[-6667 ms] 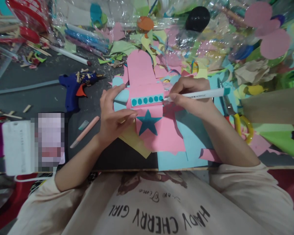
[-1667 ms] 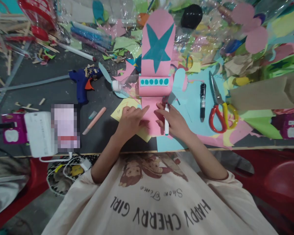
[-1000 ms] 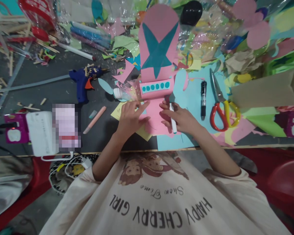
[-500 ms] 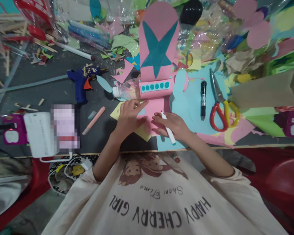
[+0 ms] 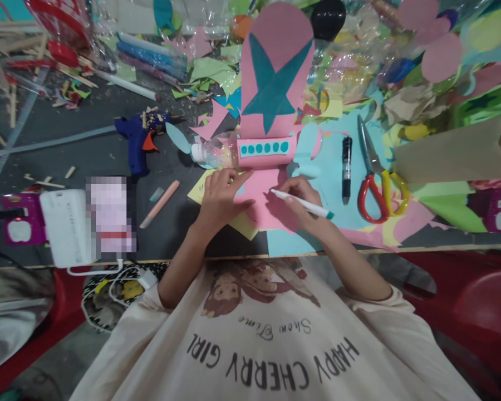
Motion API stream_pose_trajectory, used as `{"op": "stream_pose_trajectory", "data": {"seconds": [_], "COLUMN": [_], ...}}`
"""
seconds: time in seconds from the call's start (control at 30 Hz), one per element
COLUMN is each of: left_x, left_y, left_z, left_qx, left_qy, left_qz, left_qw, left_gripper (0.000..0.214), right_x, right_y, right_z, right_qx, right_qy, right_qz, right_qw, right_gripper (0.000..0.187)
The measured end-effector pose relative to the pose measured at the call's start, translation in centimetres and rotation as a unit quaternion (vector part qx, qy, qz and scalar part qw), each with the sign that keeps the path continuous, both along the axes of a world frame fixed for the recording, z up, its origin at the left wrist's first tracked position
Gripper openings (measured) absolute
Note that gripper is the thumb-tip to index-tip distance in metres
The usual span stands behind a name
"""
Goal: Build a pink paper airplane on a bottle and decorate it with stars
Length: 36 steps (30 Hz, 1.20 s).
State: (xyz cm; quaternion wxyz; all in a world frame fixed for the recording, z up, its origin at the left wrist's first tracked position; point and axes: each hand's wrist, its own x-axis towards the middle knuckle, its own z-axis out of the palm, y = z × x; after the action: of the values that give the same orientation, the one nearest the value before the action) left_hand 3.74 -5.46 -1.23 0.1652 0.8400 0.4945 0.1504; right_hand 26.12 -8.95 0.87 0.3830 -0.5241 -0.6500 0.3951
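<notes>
My right hand [image 5: 303,203] is closed around a white marker [image 5: 300,204] with a green end, its tip over the lower part of a pink paper craft [image 5: 263,186]. Whether the tip touches the paper I cannot tell. My left hand [image 5: 222,196] lies on the left edge of that pink part, fingers spread. Above the hands, the craft carries a blue strip of teal dots [image 5: 265,147] and a rounded upright panel with a teal star [image 5: 271,83]. A clear plastic bottle [image 5: 217,151] lies along its middle, with blue paper wings [image 5: 309,140] at the sides.
Right of the craft lie a black pen [image 5: 347,170] and scissors [image 5: 373,172]. On the left are a blue glue gun [image 5: 133,142], an orange marker [image 5: 161,204], a phone [image 5: 111,214] and a white power bank [image 5: 67,228]. Paper scraps [image 5: 212,75] crowd the back.
My right hand has swung the marker round, from pointing down toward the table edge to lying slanted with its tip toward the pink paper. The star panel shifts slightly right. My left hand stays put.
</notes>
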Motion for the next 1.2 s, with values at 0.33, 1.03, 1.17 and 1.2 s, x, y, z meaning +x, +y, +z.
{"op": "stream_pose_trajectory", "data": {"seconds": [0.33,1.03,1.17,1.2], "left_x": [0.0,0.1,0.0,-0.1], "left_y": [0.0,0.1,0.1,0.1], "left_z": [0.3,0.4,0.3,0.3], "left_qx": [-0.004,-0.005,-0.009,-0.013], "left_qy": [-0.015,-0.011,-0.016,-0.016], "left_qz": [-0.003,-0.005,-0.006,-0.005], "left_qw": [1.0,1.0,1.0,1.0], "left_gripper": [0.055,0.055,0.06,0.062], "right_x": [-3.6,-2.8,-2.3,-2.2], "right_y": [2.4,2.0,1.8,1.7], "right_z": [0.8,1.0,1.1,1.2], "right_qx": [-0.093,-0.083,-0.064,-0.053], "right_qy": [0.067,0.018,0.001,-0.006], "right_qz": [-0.03,-0.018,-0.026,-0.029], "right_qw": [0.993,0.996,0.998,0.998], "right_gripper": [0.015,0.02,0.019,0.019]}}
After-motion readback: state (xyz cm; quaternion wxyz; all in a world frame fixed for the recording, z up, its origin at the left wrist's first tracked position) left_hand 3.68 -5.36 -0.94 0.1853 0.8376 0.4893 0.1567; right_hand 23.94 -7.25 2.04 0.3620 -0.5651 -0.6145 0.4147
